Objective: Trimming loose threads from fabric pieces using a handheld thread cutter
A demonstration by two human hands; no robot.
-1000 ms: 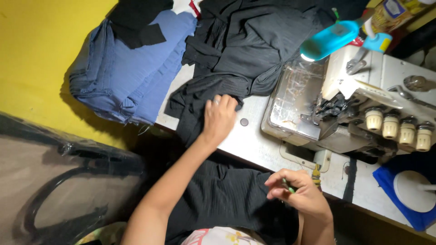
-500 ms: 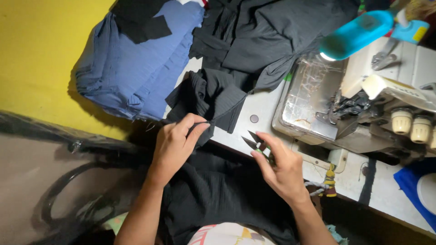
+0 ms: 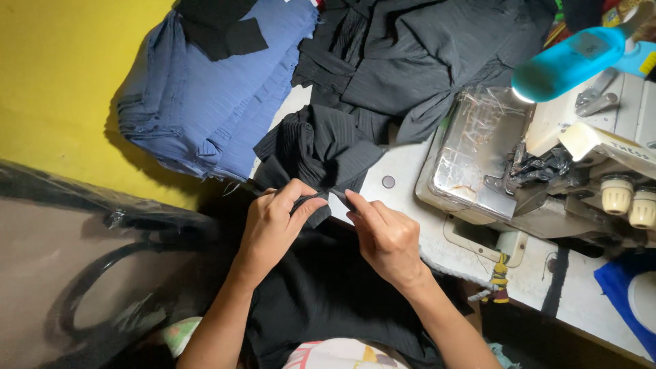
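Both hands pinch one edge of the ribbed black fabric piece (image 3: 321,147) at the white table's (image 3: 410,184) near edge: left hand (image 3: 273,222) at nine o'clock, right hand (image 3: 386,236) at three, each grip pressed together, stretching it taut for a close look.

A bright yellow painted wall or floor surface (image 3: 61,82) fills the area up and to the left of the hands, evenly lit. Below it, directly left of the hands, lies a crumpled sheet of clear plastic (image 3: 75,273) over a brownish surface, with a dark looped shape showing through. The white, scuffed worktop (image 3: 410,178) runs from just above the hands out to the right, its edge passing close beside them. Light falls strongest on the worktop's upper right part, while the space beneath it, below the hands, sits in deep shadow.
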